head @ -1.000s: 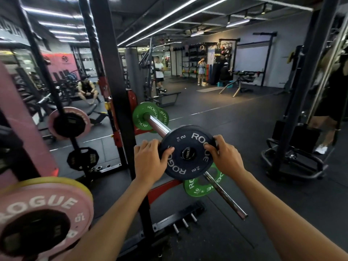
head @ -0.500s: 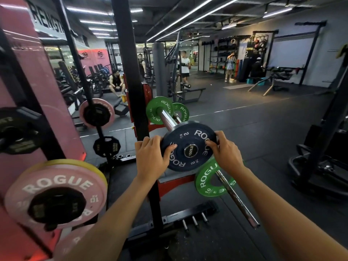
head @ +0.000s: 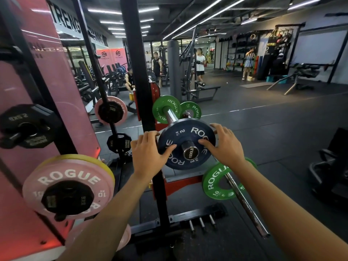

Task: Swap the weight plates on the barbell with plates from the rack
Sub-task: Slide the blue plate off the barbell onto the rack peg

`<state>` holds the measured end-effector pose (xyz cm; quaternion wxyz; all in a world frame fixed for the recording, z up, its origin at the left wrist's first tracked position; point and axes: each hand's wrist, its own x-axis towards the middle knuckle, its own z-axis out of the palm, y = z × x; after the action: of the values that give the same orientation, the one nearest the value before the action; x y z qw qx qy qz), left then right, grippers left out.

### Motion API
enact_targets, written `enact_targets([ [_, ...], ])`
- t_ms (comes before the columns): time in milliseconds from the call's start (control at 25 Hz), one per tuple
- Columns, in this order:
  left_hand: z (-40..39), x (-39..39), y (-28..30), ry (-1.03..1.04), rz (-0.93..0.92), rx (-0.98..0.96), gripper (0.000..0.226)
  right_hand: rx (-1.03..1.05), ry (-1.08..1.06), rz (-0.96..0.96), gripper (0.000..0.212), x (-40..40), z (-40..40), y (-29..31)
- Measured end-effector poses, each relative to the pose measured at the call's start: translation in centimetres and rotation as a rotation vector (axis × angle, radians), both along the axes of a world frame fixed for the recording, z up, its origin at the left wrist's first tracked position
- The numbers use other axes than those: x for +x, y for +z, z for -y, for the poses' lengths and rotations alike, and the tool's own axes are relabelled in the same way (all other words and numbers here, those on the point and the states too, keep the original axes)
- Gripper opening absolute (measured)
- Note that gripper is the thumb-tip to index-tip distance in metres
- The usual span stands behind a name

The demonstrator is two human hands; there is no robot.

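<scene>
A dark blue 2 kg Rogue plate [head: 183, 134] sits on the end of the barbell sleeve [head: 170, 116], whose chrome end cap pokes through the plate's hole. My left hand [head: 148, 153] grips the plate's left rim, thumb on its face. On the right rim, my right hand [head: 225, 146] holds the same way. Further along the sleeve sits a green Rogue plate [head: 160, 108]. On the rack at lower left hangs a pink 10 kg plate [head: 56, 179] with a small black plate [head: 66, 198] in front of it.
A black rack upright [head: 139, 76] stands just left of the sleeve. A second bar [head: 244, 202] with a green 10 kg plate [head: 216, 183] lies low at the right. More black and pink plates hang on pegs at the left. Several people are far back.
The blue plate has slid further onto the sleeve, so the end cap now sticks out through its hole. Both hands stay on its rim. My view has swung left toward the rack.
</scene>
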<state>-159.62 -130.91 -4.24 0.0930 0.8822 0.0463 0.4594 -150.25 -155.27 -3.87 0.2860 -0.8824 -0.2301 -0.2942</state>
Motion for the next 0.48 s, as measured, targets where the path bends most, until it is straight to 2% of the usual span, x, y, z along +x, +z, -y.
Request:
enact_targets([
  [480, -2.6, 5.8, -0.4, 0.062, 0.001, -0.024, 0.067, -0.039, 0.005, -0.011, 0.067, 5.7, -3.3, 0.0],
])
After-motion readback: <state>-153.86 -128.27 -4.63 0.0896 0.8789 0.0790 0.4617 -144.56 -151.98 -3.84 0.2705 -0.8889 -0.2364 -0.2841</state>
